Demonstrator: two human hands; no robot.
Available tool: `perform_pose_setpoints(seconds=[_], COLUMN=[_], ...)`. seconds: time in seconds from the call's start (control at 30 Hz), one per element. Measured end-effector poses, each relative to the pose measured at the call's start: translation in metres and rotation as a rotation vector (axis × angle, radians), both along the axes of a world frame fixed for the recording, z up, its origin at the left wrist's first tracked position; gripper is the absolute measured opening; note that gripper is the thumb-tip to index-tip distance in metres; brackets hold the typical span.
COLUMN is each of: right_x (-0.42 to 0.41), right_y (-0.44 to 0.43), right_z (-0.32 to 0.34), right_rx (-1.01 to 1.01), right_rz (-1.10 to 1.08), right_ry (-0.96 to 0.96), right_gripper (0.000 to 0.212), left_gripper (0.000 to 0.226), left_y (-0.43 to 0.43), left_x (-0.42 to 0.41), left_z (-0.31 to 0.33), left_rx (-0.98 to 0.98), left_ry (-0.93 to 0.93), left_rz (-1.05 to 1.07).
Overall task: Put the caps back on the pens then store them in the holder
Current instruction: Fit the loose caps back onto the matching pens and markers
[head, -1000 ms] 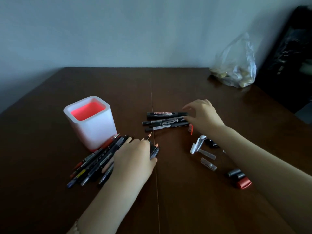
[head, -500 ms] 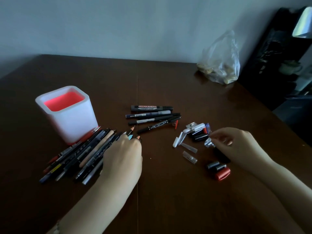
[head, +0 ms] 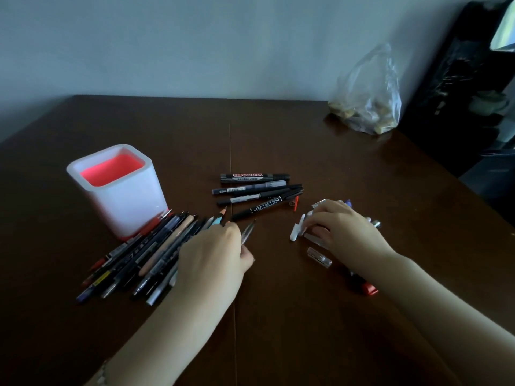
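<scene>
A white square holder [head: 122, 196] with a red inside stands at the left of the dark wooden table [head: 278, 135]. A pile of uncapped pens [head: 145, 254] lies in front of it. My left hand [head: 214, 257] rests on the pile's right end and grips a clear pen [head: 248, 232] whose tip points up and right. Several capped markers [head: 256, 190] lie in the middle. My right hand [head: 342, 229] lies over a heap of loose caps, fingers curled on a clear cap [head: 313, 236]. A white cap [head: 296, 231], another clear cap [head: 319, 256] and a red cap [head: 369, 288] lie around it.
A clear plastic bag [head: 367, 93] with small pale lumps sits at the table's far right corner. Dark furniture [head: 459, 79] stands beyond the right edge. A grey wall runs behind the table.
My right hand has shifted left from the right side of the cap heap onto its left caps. My left hand has lifted a clear pen out of the pile's right end.
</scene>
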State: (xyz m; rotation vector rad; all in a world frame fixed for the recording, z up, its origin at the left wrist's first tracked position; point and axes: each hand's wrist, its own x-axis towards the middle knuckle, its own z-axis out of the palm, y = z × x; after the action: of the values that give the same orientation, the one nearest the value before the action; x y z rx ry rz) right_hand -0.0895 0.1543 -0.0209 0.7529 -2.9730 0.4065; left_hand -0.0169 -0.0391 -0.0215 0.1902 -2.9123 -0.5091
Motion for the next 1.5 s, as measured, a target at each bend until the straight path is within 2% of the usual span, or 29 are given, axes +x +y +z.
perform_pose_setpoints(seconds=[0.17, 0.33, 0.4, 0.5, 0.6, 0.67, 0.73, 0.83, 0.93, 1.1, 1.33, 1.5], right_x=[-0.014, -0.018, -0.016, -0.006, 0.008, 0.013, 0.015, 0.014, 0.012, 0.006, -0.022, -0.052], right_y=[-0.005, -0.004, -0.001, 0.003, 0.002, 0.000, 0.001, 0.010, 0.018, 0.034, 0.074, 0.057], right_z=[0.010, 0.016, 0.012, 0.009, 0.009, 0.007, 0.004, 0.002, 0.003, 0.011, 0.024, 0.024], right_rx=[0.192, 0.269, 0.078, -0.462, -1.069, -1.222, -1.108, -0.602, -0.305, -0.205, -0.181, -0.111], right_rz=[0.099, 0.139, 0.078, -0.100, -0.173, -0.190, -0.166, -0.107, -0.116, -0.133, -0.262, -0.128], right_ry=[-0.023, -0.073, -0.090, -0.106, -0.361, -0.456, -0.343, 0.006, 0.067, -0.010, 0.006, -0.127], right_gripper=[0.023, 0.021, 0.019, 0.014, 0.018, 0.018, 0.019, 0.026, 0.028, 0.029, 0.021, 0.022], left_gripper=[0.006, 0.008, 0.009, 0.006, 0.008, 0.009, 0.009, 0.007, 0.010, 0.014, 0.015, 0.011], left_y=[-0.001, -0.004, -0.004, -0.004, 0.000, 0.001, 0.001, 0.001, 0.006, 0.014, 0.020, 0.025], left_x=[0.000, -0.005, -0.005, -0.007, -0.008, -0.007, -0.007, -0.007, -0.004, -0.005, -0.012, -0.019], left_z=[0.006, 0.003, 0.002, -0.001, 0.000, 0.000, 0.000, -0.002, -0.004, -0.010, -0.003, 0.009], left_rx=[0.203, 0.287, 0.359, 0.509, 0.627, 0.658, 0.644, 0.516, 0.436, 0.392, 0.440, 0.433], left_ry=[0.195, 0.240, 0.207, 0.145, 0.113, 0.098, 0.103, 0.128, 0.148, 0.120, 0.117, 0.127], left_rz=[-0.039, -0.031, -0.022, -0.049, -0.089, -0.097, -0.087, -0.077, -0.112, -0.162, -0.136, -0.146])
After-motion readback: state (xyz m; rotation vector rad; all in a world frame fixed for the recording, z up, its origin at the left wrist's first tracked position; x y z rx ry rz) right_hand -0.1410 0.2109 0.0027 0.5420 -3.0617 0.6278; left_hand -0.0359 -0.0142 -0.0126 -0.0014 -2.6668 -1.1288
